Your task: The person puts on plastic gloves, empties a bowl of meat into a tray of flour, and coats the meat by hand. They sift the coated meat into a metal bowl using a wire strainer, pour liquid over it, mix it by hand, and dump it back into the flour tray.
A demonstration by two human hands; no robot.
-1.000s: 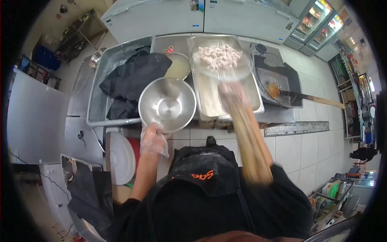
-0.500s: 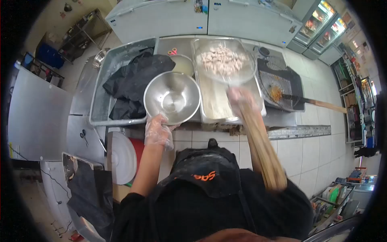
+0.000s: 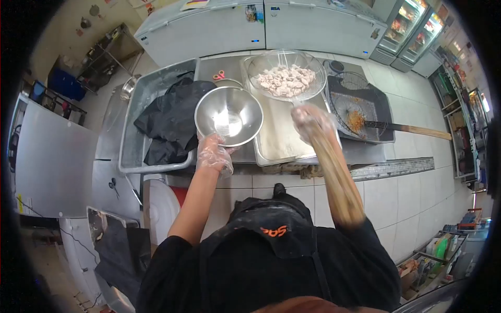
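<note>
In my gloved left hand [image 3: 213, 154] is a shiny steel mixing bowl [image 3: 228, 128], gripped at its near rim and tilted toward me. It looks empty inside. My gloved right hand [image 3: 313, 123], slightly blurred, is closed around the wooden handle [image 3: 339, 182] of a wire skimmer, which runs back along my forearm. Pale, coated chunks that look like raw meat [image 3: 286, 81] lie in the skimmer's round mesh basket [image 3: 316, 94]. The basket is over the far part of a shallow metal tray [image 3: 284, 133]. Whether it touches the tray, I cannot tell.
A grey tub [image 3: 130, 135] with black plastic [image 3: 175, 115] stands at left. Red-handled scissors [image 3: 218, 75] lie behind the bowl. To the right, a second skimmer with orange crumbs [image 3: 356, 121] rests on a dark bin [image 3: 383, 112]. Chest freezers [image 3: 209, 36] line the back.
My left hand has carried the bowl right and slightly away from me, closer to the tray. The skimmer has shifted slightly, and its chunks, blurred before, now show sharply.
</note>
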